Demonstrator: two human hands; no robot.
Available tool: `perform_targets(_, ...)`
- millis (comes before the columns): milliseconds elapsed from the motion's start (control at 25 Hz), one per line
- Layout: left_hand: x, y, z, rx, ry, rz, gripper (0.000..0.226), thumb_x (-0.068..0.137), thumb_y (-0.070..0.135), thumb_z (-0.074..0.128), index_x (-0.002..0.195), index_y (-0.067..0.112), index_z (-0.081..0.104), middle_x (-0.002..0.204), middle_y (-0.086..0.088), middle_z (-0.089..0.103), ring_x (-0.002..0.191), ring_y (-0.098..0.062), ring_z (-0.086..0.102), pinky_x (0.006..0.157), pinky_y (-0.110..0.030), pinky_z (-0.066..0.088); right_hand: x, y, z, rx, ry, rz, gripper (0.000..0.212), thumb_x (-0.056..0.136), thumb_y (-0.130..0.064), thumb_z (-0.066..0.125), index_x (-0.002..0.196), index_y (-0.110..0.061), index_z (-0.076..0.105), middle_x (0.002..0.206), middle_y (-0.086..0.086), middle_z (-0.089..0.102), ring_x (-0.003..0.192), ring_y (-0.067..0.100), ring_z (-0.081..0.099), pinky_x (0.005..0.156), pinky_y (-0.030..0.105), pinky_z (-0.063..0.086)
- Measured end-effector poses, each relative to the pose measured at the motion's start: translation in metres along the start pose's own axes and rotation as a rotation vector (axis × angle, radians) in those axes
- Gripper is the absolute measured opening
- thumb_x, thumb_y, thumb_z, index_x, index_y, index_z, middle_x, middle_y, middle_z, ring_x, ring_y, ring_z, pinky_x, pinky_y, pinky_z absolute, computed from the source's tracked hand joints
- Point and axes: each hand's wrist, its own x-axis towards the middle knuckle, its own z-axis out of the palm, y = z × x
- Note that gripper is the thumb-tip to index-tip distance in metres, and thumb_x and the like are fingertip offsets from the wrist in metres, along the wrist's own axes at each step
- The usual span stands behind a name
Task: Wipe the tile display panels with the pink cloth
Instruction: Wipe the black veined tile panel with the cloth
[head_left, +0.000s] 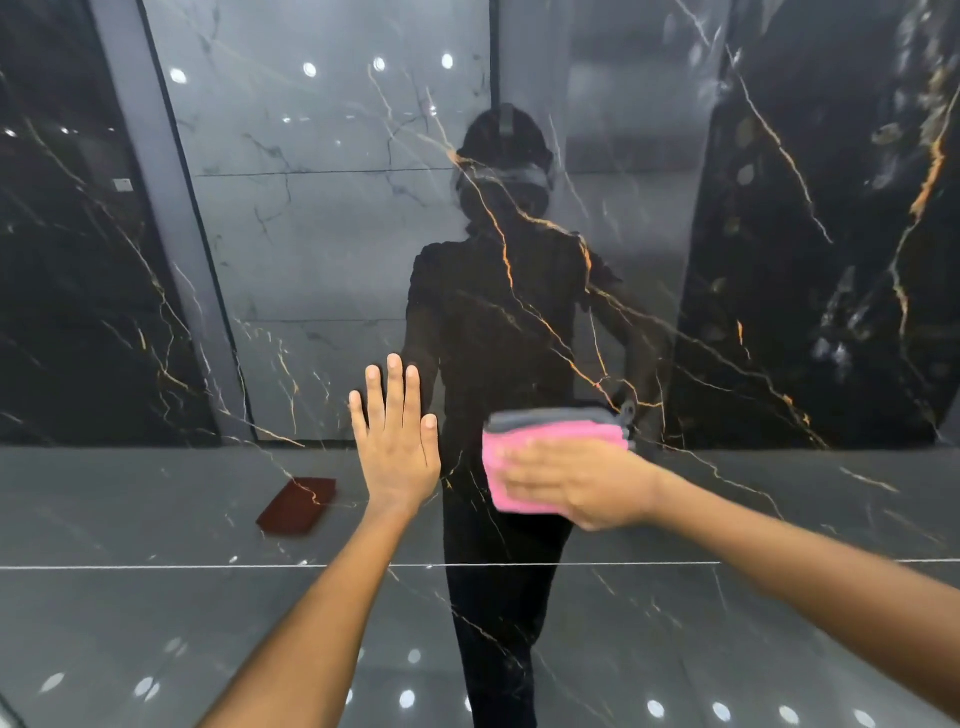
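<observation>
A glossy black tile display panel (727, 364) with gold and white veins fills the view and mirrors a person and the room behind. My left hand (395, 441) lies flat on the panel, fingers straight and pointing up. To its right, my right hand (576, 486) presses the folded pink cloth (550, 436) with a grey edge against the panel, fingers stretched flat over it. The right hand and cloth look motion-blurred.
The panel's surface reflects grey floor tiles, ceiling lights and a dark red mat (298, 504). A thin horizontal joint line (208, 566) crosses the panel below my hands. Another dark veined panel (62, 312) shows at the left.
</observation>
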Motion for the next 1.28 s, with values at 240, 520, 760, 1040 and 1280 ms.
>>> perform_targets(240,0.000,0.009,-0.005,-0.042,0.028,-0.051,0.056,0.093,0.025,0.035,0.147,0.013,0.027,0.159,-0.002,0.016,0.149,-0.023,0.008,0.118,-0.046,0.007,0.032,0.152,-0.067,-0.034,0.339,0.473,0.056,0.072,-0.005,0.053,0.127,-0.006,0.062,0.135,0.015,0.057,0.131,0.033,0.044,0.113,0.042,0.029)
perform_targets(520,0.161,0.062,-0.063,-0.335,0.261,-0.166,0.043,0.089,0.020,0.046,0.131,0.012,0.048,0.142,-0.005,0.043,0.136,-0.024,0.033,0.109,-0.039,0.012,0.022,0.064,-0.035,-0.010,0.086,0.129,0.062,0.077,-0.014,0.055,0.138,-0.006,0.051,0.146,0.014,0.045,0.140,0.029,0.033,0.120,0.041,0.016)
perform_targets(760,0.252,0.038,-0.072,-0.111,0.184,-0.119,0.058,0.101,0.028,0.032,0.155,0.012,0.019,0.163,-0.003,0.012,0.151,-0.025,0.005,0.120,-0.046,0.004,0.022,0.259,-0.127,-0.289,0.357,0.692,0.067,0.070,-0.017,0.048,0.135,-0.002,0.053,0.142,0.019,0.049,0.137,0.040,0.035,0.118,0.047,0.012)
perform_targets(1040,0.250,0.031,-0.063,-0.034,0.193,-0.081,0.059,0.102,0.034,0.023,0.155,0.012,0.016,0.163,-0.005,0.009,0.150,-0.027,0.006,0.121,-0.046,0.006,0.064,0.165,-0.079,-0.057,0.395,0.489,0.060,0.068,-0.010,0.047,0.124,0.003,0.061,0.132,0.021,0.057,0.127,0.037,0.050,0.114,0.040,0.028)
perform_targets(1280,0.250,0.030,-0.062,-0.036,0.185,-0.083,0.059,0.101,0.035,0.021,0.156,0.013,0.014,0.164,-0.004,0.007,0.151,-0.026,0.004,0.121,-0.046,0.005,0.073,0.205,-0.101,-0.127,0.317,0.265,0.052,0.074,-0.011,0.046,0.120,0.004,0.064,0.128,0.022,0.060,0.129,0.034,0.044,0.119,0.034,0.018)
